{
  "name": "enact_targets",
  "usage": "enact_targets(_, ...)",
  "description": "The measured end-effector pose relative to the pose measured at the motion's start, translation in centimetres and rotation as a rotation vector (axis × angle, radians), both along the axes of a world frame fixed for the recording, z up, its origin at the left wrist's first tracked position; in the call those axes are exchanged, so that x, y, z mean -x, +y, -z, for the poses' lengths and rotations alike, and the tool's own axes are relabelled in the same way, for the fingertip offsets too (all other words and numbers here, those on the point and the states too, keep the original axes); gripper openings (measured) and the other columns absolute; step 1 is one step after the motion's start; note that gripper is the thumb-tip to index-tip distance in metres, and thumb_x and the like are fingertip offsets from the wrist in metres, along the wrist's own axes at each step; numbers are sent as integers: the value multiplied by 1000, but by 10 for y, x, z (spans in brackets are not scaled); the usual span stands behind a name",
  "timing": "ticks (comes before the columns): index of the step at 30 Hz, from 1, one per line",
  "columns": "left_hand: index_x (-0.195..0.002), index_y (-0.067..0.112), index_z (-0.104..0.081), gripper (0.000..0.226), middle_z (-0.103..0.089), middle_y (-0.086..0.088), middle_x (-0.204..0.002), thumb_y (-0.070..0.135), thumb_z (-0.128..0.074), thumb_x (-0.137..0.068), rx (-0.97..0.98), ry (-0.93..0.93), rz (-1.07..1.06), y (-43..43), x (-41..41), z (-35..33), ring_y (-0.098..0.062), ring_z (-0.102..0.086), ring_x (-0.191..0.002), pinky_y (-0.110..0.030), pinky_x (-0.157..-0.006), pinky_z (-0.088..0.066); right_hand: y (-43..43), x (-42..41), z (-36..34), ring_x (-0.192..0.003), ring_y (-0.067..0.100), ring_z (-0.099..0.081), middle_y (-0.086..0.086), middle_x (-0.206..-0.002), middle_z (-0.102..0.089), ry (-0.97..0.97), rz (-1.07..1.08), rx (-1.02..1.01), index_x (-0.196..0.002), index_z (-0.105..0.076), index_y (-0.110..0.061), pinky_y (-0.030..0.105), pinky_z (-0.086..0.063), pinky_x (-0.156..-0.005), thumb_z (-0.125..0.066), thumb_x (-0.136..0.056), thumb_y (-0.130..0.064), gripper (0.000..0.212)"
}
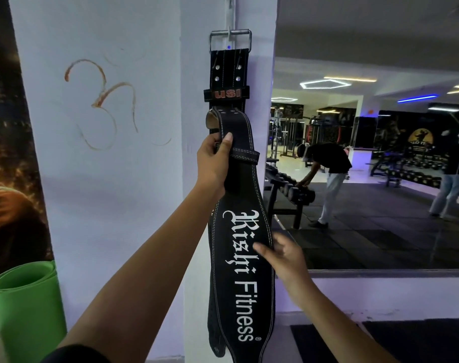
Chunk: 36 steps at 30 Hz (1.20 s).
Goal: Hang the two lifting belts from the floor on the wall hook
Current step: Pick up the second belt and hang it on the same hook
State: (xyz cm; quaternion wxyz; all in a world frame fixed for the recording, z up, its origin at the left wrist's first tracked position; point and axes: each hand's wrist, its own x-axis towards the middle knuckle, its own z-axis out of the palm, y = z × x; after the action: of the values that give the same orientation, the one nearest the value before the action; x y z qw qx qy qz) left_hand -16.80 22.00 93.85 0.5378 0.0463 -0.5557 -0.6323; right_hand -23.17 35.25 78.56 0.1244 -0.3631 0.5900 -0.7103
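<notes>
Gym wall [118, 179]: left hand [212, 163] pinches Rishi belt [238, 258], right hand [283, 258] open, empty; might miss hook [229, 32] beside USI belt [229, 72], drop.

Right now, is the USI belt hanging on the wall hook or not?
On. The USI belt hangs by its metal buckle over the wall hook; the left hand grips only the Rishi Fitness belt.

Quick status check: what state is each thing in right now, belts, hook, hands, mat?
USI belt: hanging by its buckle on the hook.
Rishi Fitness belt: held up, not hooked.
wall hook: carrying one buckle.
left hand: gripping the belt's upper end.
right hand: open, beside the belt.
green mat: rolled.
</notes>
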Motion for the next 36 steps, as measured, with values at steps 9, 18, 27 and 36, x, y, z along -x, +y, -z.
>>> enact_targets(9,-83,17,-60,10,-64,-3,-80,13,-56,-91,27,-36,103,-1,1,31,-15,-62,-74,-26,-71,-52,-33,-8,-129,-71,-17,-60,-18,-86,-60,113,-45,129,-99,-61,-21,-1,-46,-66,-59,-88,-22,12)
enact_targets(18,-84,7,-54,8,-56,-11,-84,10,-53,-92,194,-180,230,-10,-11,43,-20,-56,-79,-27,-72,-50,-66,17,-188,-114,28,-58,11,-117,-65,-165,33,66,-100,-66,-6,49,-45,-101,-69,-78,-37,37)
enact_targets(27,-124,24,-36,40,-53,5,-100,28,-57,-91,102,-168,112,-17,-13,-5,-11,-57,-85,-28,-67,-46,-73,9,-191,-93,25,-59,11,-100,-63,-93,92,187,-87,-62,-15,53,-50,-93,-63,-85,-19,5)
enact_targets(36,-86,9,-60,26,-63,-3,-71,28,-46,-95,-40,-203,174,-15,-9,-80,-16,-60,-58,-21,-49,-50,-68,-8,-189,-74,12,-59,-4,-81,-60,74,64,356,-131,-37,-23,39,-50,-85,-55,-90,-11,46)
